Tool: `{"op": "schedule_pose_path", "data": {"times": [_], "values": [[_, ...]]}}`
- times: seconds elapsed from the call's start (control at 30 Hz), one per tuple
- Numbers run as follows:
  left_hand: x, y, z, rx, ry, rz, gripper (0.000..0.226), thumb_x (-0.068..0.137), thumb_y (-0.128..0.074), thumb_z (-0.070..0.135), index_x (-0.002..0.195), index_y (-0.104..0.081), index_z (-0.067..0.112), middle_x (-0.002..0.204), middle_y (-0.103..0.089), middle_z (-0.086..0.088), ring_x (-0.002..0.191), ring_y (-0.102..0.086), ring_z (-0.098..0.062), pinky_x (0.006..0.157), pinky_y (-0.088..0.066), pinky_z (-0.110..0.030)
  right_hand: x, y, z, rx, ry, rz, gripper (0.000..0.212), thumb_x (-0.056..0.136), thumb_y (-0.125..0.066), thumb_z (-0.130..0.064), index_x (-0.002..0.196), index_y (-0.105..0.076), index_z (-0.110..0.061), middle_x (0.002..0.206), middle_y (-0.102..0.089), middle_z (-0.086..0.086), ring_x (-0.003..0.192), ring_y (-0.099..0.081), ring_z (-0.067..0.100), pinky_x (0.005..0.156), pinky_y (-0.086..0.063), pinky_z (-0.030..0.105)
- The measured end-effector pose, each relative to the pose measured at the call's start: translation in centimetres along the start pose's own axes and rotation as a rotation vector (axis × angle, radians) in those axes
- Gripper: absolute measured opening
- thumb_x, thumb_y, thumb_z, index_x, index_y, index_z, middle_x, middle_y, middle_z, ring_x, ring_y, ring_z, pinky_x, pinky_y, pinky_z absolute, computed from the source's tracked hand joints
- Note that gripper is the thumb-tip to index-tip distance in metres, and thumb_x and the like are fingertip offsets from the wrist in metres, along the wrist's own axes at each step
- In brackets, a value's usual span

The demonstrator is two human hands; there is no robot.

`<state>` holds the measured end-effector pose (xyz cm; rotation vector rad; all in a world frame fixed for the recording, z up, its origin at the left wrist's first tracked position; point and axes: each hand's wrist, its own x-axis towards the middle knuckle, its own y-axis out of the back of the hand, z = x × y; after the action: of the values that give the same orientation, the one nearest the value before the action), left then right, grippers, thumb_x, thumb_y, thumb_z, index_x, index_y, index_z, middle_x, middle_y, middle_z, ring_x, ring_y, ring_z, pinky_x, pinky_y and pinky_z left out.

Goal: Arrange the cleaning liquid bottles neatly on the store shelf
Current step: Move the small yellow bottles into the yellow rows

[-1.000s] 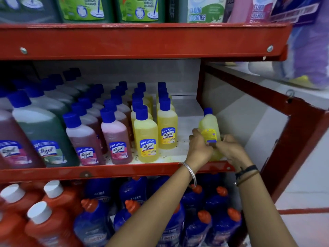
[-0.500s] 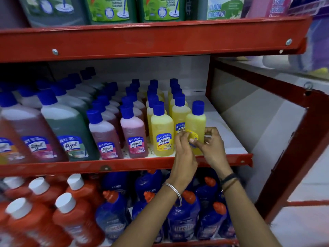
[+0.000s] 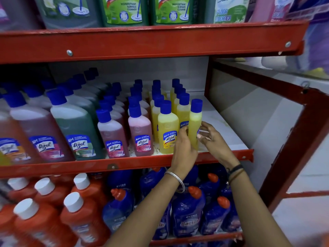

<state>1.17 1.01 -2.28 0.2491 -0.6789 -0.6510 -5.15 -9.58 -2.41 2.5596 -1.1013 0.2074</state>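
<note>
A small yellow bottle (image 3: 195, 120) with a blue cap stands upright at the front right of the middle shelf (image 3: 222, 120), turned edge-on so its label faces sideways. My left hand (image 3: 183, 147) grips its left side and my right hand (image 3: 209, 136) holds its right side with the fingertips. Just to its left stand rows of matching yellow bottles (image 3: 167, 129), then pink bottles (image 3: 140, 134), then larger green bottles (image 3: 76, 129) and pink ones further left.
The red shelf lip (image 3: 124, 163) runs below my hands. Bare white shelf lies right of the held bottle, up to a red upright (image 3: 292, 145). Orange bottles (image 3: 42, 220) and blue bottles (image 3: 188, 211) fill the shelf below; large cleaner bottles (image 3: 124, 11) stand above.
The yellow bottle has gone from tilted at the shelf's right front to upright beside the yellow rows, and has been turned edge-on. Both hands moved left with it.
</note>
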Motion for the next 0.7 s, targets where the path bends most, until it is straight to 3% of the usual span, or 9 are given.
{"op": "schedule_pose_path", "data": {"times": [0.13, 0.23, 0.33, 0.43, 0.57, 0.63, 0.7], "values": [[-0.4, 0.3, 0.3, -0.056, 0.021, -0.008, 0.060, 0.079, -0.048, -0.013, 0.133, -0.032, 0.006, 0.120, -0.056, -0.015, 0.110, -0.056, -0.024, 0.094, -0.049, -0.030, 0.0, -0.3, -0.3, -0.090, 0.008, 0.030, 0.033, 0.082, -0.068, -0.019, 0.114, -0.058, -0.013, 0.117, -0.051, 0.010, 0.098, -0.057, 0.018, 0.073, -0.049, 0.013], [-0.3, 0.3, 0.0, -0.014, 0.026, 0.004, 0.063, 0.077, -0.048, -0.016, 0.133, -0.033, 0.008, 0.118, -0.055, -0.013, 0.107, -0.056, -0.023, 0.092, -0.051, -0.030, -0.4, -0.5, -0.1, -0.028, 0.001, 0.005, 0.029, 0.081, -0.069, -0.020, 0.108, -0.059, -0.015, 0.107, -0.066, 0.009, 0.093, -0.064, 0.022, 0.078, -0.053, 0.034], [-0.6, 0.3, -0.1, 0.015, -0.003, -0.004, 0.055, 0.077, -0.049, -0.016, 0.126, -0.038, 0.007, 0.115, -0.054, -0.013, 0.105, -0.056, -0.023, 0.091, -0.050, -0.031, -0.9, -0.1, -0.2, 0.010, 0.033, -0.072, 0.026, 0.090, -0.057, -0.015, 0.115, -0.058, -0.014, 0.109, -0.069, 0.007, 0.096, -0.065, 0.019, 0.083, -0.051, 0.034], [-0.8, 0.6, -0.2, 0.033, 0.046, -0.031, 0.050, 0.076, -0.048, -0.017, 0.120, -0.039, 0.005, 0.112, -0.055, -0.016, 0.102, -0.057, -0.026, 0.086, -0.052, -0.035, -1.3, 0.5, -0.5, -0.051, 0.013, -0.122, 0.025, 0.092, -0.053, -0.015, 0.117, -0.057, -0.012, 0.113, -0.069, 0.009, 0.104, -0.065, 0.023, 0.091, -0.052, 0.041], [-1.4, 0.9, -0.3, 0.035, 0.053, -0.057, 0.055, 0.080, -0.046, -0.015, 0.130, -0.034, 0.004, 0.118, -0.054, -0.015, 0.105, -0.055, -0.024, 0.085, -0.047, -0.026, -2.1, 0.7, -1.0, -0.130, -0.004, -0.153, 0.028, 0.092, -0.054, -0.017, 0.118, -0.055, -0.010, 0.114, -0.068, 0.012, 0.104, -0.065, 0.023, 0.094, -0.052, 0.043], [-1.8, 1.4, -0.3, 0.037, 0.052, -0.038, 0.049, 0.087, -0.046, -0.008, 0.133, -0.034, 0.006, 0.120, -0.055, -0.012, 0.104, -0.054, -0.016, 0.084, -0.044, -0.021, -2.6, 0.4, -1.2, -0.114, 0.003, -0.132, 0.028, 0.091, -0.055, -0.019, 0.118, -0.055, -0.012, 0.114, -0.068, 0.009, 0.104, -0.065, 0.020, 0.096, -0.051, 0.040], [-2.5, 2.1, -0.3, 0.072, 0.009, 0.043, 0.039, 0.092, -0.044, 0.002, 0.131, -0.039, 0.006, 0.123, -0.053, -0.010, 0.109, -0.050, -0.013, 0.092, -0.042, -0.021, -3.6, -0.5, -1.3, -0.136, 0.044, 0.050, 0.032, 0.089, -0.059, -0.027, 0.118, -0.054, -0.016, 0.113, -0.065, 0.002, 0.103, -0.062, 0.013, 0.095, -0.050, 0.035]]}}
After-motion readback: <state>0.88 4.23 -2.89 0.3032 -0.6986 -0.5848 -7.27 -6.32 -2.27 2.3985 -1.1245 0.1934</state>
